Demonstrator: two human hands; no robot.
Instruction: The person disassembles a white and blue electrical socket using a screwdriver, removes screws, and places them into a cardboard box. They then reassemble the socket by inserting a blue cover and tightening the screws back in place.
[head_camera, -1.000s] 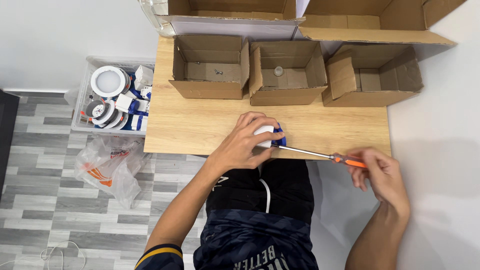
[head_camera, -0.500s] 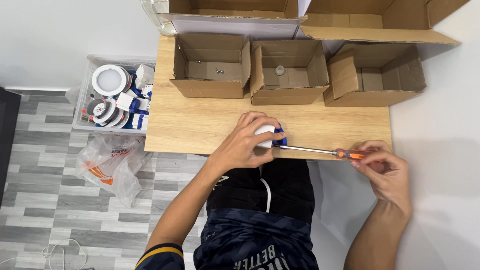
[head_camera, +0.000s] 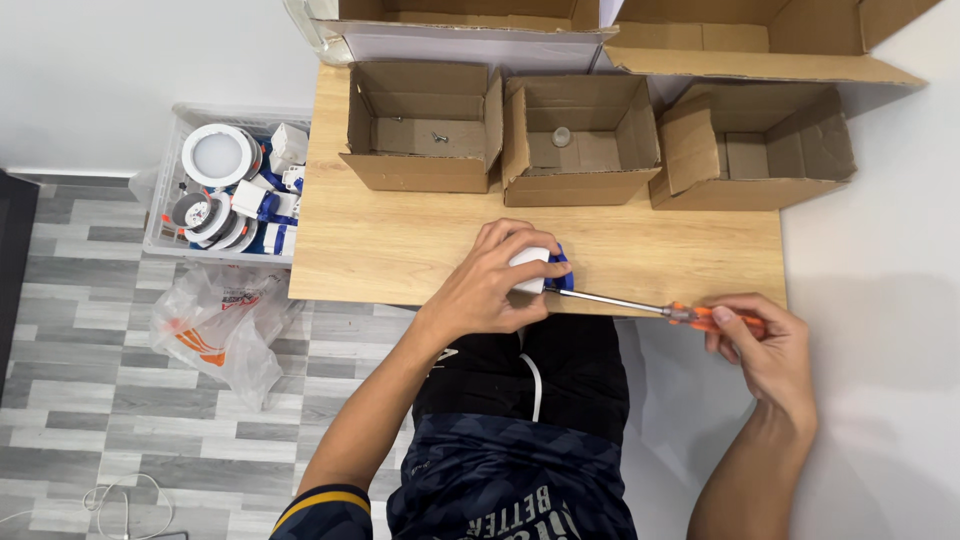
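My left hand (head_camera: 495, 280) grips a small white and blue device (head_camera: 540, 272) and presses it against the near edge of the wooden table (head_camera: 400, 240). A white cable (head_camera: 535, 385) hangs from it over my lap. My right hand (head_camera: 765, 345) holds an orange-handled screwdriver (head_camera: 650, 308) nearly level, its metal tip at the device's blue side.
Three open cardboard boxes stand along the table's back: left box (head_camera: 420, 170) with a small screw, middle box (head_camera: 580, 185) with a small round part, right box (head_camera: 750, 185). Larger boxes (head_camera: 620, 30) sit behind. A clear bin (head_camera: 165, 230) of white round lamps and a plastic bag (head_camera: 225, 325) lie on the floor, left.
My right hand with the screwdriver handle has shifted slightly, turning the tool; my left hand stays on the device.
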